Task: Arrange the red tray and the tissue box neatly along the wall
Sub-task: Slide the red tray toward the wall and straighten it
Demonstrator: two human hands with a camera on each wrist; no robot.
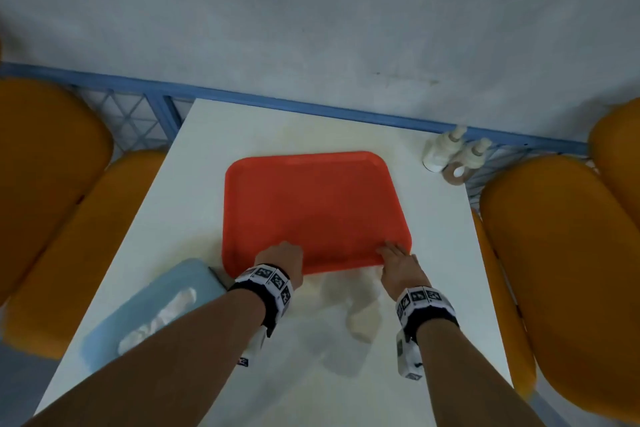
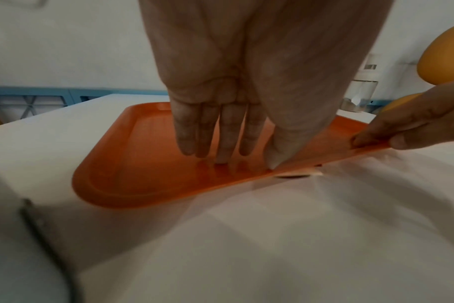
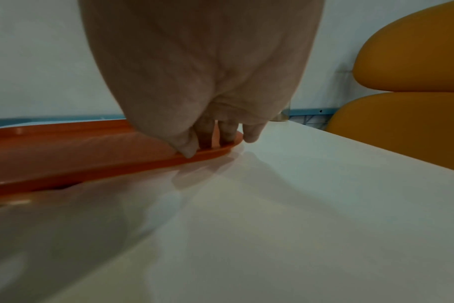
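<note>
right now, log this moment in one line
left hand: fingers flat on red plastic tray | right hand: pinches its near rim | light blue tissue box: untouched

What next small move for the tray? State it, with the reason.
Probably slide the red tray straight toward the wall: the left hand and right hand sit on its near edge, and bare table shows between its far edge and the wall.

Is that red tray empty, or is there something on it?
Empty: the red tray shows a bare floor; only the left hand and right hand touch its near edge.
</note>
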